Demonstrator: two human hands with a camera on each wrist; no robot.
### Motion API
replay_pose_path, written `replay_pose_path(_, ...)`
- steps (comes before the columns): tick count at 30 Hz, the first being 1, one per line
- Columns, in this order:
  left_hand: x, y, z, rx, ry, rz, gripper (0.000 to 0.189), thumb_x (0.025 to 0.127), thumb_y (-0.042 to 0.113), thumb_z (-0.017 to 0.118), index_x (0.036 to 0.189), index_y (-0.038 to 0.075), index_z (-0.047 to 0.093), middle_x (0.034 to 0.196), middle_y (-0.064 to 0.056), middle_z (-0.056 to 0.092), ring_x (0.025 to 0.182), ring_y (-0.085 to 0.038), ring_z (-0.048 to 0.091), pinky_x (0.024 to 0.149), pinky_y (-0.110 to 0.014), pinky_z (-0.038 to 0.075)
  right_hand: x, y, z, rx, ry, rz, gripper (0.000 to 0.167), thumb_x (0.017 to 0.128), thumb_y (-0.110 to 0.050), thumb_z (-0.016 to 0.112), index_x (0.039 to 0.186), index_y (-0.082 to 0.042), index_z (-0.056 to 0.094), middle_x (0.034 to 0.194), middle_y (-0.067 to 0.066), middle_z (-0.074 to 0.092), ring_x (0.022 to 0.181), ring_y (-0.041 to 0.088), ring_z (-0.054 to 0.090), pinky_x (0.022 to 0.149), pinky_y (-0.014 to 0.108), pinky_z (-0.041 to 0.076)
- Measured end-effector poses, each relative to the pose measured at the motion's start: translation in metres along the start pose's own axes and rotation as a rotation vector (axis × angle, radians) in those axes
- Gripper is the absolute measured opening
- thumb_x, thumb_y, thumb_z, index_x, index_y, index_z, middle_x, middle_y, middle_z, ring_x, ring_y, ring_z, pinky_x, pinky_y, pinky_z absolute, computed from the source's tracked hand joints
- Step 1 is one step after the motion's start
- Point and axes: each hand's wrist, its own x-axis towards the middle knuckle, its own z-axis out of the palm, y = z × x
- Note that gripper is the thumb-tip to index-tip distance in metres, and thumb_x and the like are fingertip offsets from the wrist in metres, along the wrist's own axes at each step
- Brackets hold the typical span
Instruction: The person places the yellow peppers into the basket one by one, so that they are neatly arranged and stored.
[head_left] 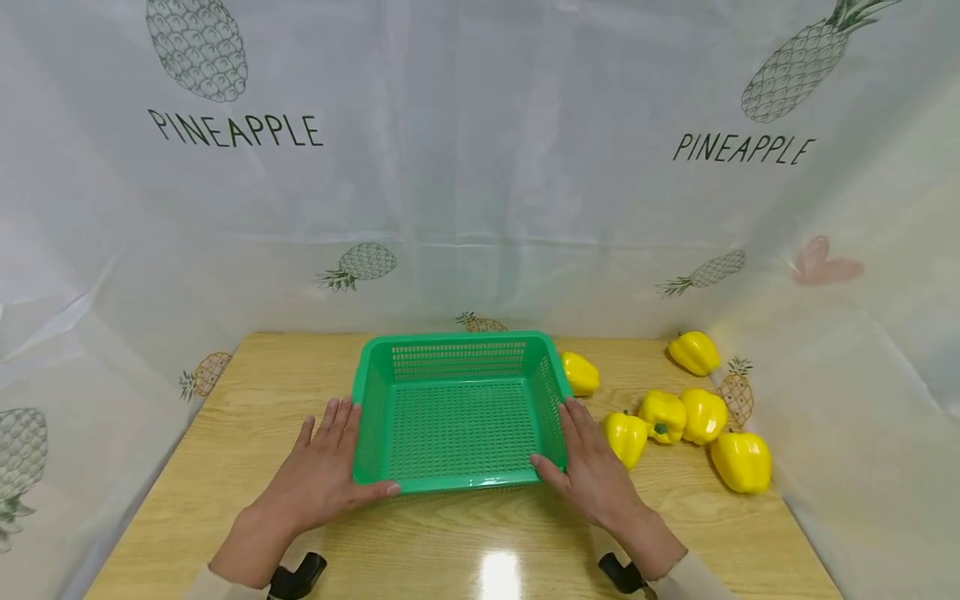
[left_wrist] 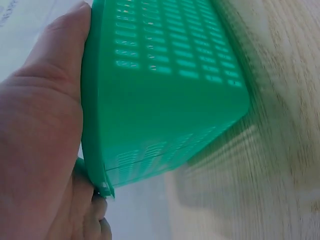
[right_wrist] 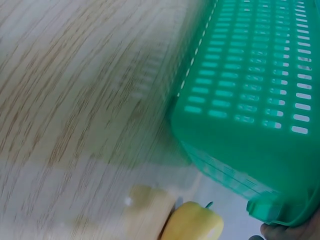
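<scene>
A rectangular green plastic basket [head_left: 468, 482] with perforated walls sits on the table, its inside bare. At its left front corner my left hand [head_left: 318, 467] holds the rim, thumb along the front edge and fingers along the left side. My right hand [head_left: 596, 471] grips the right side, its thumb over the rim near the front corner and its fingers along the outside. The left wrist view shows the thumb against the basket's rim [left_wrist: 91, 100]. In the right wrist view, fingertips [right_wrist: 287, 231] show at the rim and most of the hand is out of frame.
Several yellow bell peppers lie right of the basket, the closest one [head_left: 580, 374] beside its back right corner and another pepper [head_left: 626, 437] by my right hand. A further pepper [head_left: 693, 353] lies at the back right. Pineapple-print sheeting [head_left: 480, 167] surrounds the wooden table [head_left: 247, 400].
</scene>
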Motion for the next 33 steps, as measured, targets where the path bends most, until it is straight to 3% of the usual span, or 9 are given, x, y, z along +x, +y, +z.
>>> replay_pose_path(12, -0.005, -0.015, 0.003, -0.023, -0.014, -0.036, 0.134, 0.083, 0.083, 0.066, 0.166, -0.008, 0.013, 0.173, -0.03, 0.011, 0.161, -0.048, 0.012, 0.125, -0.072, 0.015, 0.003, -0.014, 0.006, -0.013, -0.012, -0.025, 0.092, 0.104, -0.057, 0.061, 0.162, 0.009, 0.03, 0.172, 0.026, 0.023, 0.16, 0.044, 0.023, 0.124, 0.06, 0.033)
replay_pose_path(17, -0.004, -0.015, 0.003, -0.029, -0.013, -0.038, 0.137, 0.081, 0.087, 0.064, 0.166, -0.008, 0.013, 0.173, -0.031, 0.012, 0.161, -0.049, 0.013, 0.125, -0.071, 0.017, 0.004, -0.008, 0.001, -0.019, 0.009, -0.083, 0.09, 0.104, -0.056, 0.061, 0.161, 0.008, 0.034, 0.17, 0.027, 0.029, 0.157, 0.046, 0.03, 0.122, 0.062, 0.035)
replay_pose_path(25, -0.004, -0.015, 0.003, -0.025, -0.01, -0.015, 0.139, 0.081, 0.09, 0.061, 0.164, -0.011, 0.014, 0.172, -0.033, 0.013, 0.16, -0.05, 0.015, 0.126, -0.068, 0.023, 0.004, 0.028, -0.021, -0.064, 0.103, -0.193, 0.073, 0.103, -0.041, 0.069, 0.155, 0.004, 0.045, 0.158, 0.025, 0.046, 0.143, 0.044, 0.048, 0.112, 0.063, 0.047)
replay_pose_path(29, -0.003, -0.015, 0.002, -0.023, -0.01, 0.0, 0.137, 0.081, 0.088, 0.062, 0.164, -0.011, 0.015, 0.172, -0.032, 0.014, 0.16, -0.05, 0.016, 0.126, -0.067, 0.024, 0.002, 0.054, -0.038, -0.129, 0.145, -0.183, 0.078, 0.097, -0.036, 0.078, 0.154, 0.005, 0.045, 0.153, 0.026, 0.049, 0.138, 0.046, 0.05, 0.106, 0.063, 0.05)
replay_pose_path(33, -0.004, -0.015, 0.001, -0.018, -0.007, 0.009, 0.136, 0.082, 0.088, 0.063, 0.164, -0.011, 0.017, 0.171, -0.033, 0.016, 0.159, -0.05, 0.017, 0.125, -0.067, 0.025, -0.001, 0.076, -0.049, -0.27, 0.149, -0.205, 0.088, 0.088, -0.036, 0.086, 0.152, 0.008, 0.045, 0.149, 0.028, 0.052, 0.132, 0.047, 0.054, 0.104, 0.061, 0.052)
